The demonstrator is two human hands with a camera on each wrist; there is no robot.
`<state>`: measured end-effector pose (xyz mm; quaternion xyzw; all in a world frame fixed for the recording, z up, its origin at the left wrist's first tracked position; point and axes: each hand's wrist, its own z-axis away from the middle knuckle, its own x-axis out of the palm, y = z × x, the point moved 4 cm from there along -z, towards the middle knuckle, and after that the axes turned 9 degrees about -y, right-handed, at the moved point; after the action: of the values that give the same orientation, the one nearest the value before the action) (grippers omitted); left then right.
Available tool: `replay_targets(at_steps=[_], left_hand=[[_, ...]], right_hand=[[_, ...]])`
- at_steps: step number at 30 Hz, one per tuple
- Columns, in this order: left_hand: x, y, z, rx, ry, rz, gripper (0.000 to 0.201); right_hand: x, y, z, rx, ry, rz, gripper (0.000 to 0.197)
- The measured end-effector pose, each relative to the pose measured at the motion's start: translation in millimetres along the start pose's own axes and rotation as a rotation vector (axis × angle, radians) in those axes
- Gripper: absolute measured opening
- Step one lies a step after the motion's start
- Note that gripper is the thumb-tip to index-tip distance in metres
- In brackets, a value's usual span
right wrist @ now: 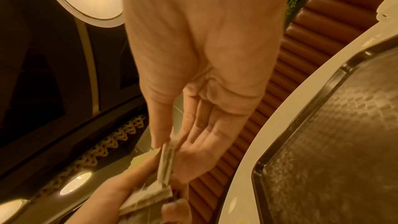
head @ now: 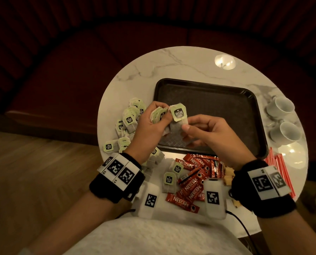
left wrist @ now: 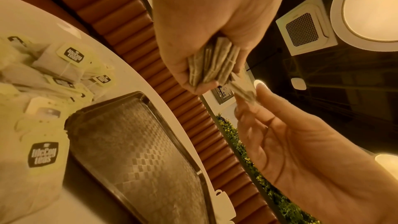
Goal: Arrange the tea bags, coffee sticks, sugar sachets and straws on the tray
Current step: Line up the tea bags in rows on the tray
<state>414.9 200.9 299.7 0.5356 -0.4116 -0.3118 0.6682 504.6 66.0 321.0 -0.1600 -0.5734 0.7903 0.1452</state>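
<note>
My left hand (head: 151, 126) grips a stack of tea bags (head: 158, 115) edge-up above the near left corner of the black tray (head: 218, 107), which holds nothing. The same stack (left wrist: 213, 64) shows in the left wrist view, squeezed between thumb and fingers. My right hand (head: 201, 131) pinches one tea bag (head: 179, 116) by its pouch right beside the stack, with the green tag upright. From the right wrist that tea bag (right wrist: 167, 163) shows edge-on. Loose tea bags (head: 128, 122) are piled left of the tray. Red coffee sticks (head: 192, 181), tan sugar sachets (head: 229, 174) and red straws (head: 278, 166) lie in front.
Two white cups (head: 280, 107) (head: 286, 134) stand on the round marble table (head: 172, 67) to the right of the tray. A dark red bench curves behind the table. Wrist-band markers and cables sit at the table's near edge.
</note>
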Motion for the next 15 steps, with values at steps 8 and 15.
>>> replay_targets(at_steps=[8, 15], left_hand=[[-2, 4, 3, -0.021, -0.065, -0.004, 0.009], [2, 1, 0, -0.048, -0.086, -0.044, 0.008]], right_hand=[[-12, -3, -2, -0.039, 0.088, 0.067, 0.018], [-10, -8, -5, -0.094, 0.108, 0.131, 0.018]])
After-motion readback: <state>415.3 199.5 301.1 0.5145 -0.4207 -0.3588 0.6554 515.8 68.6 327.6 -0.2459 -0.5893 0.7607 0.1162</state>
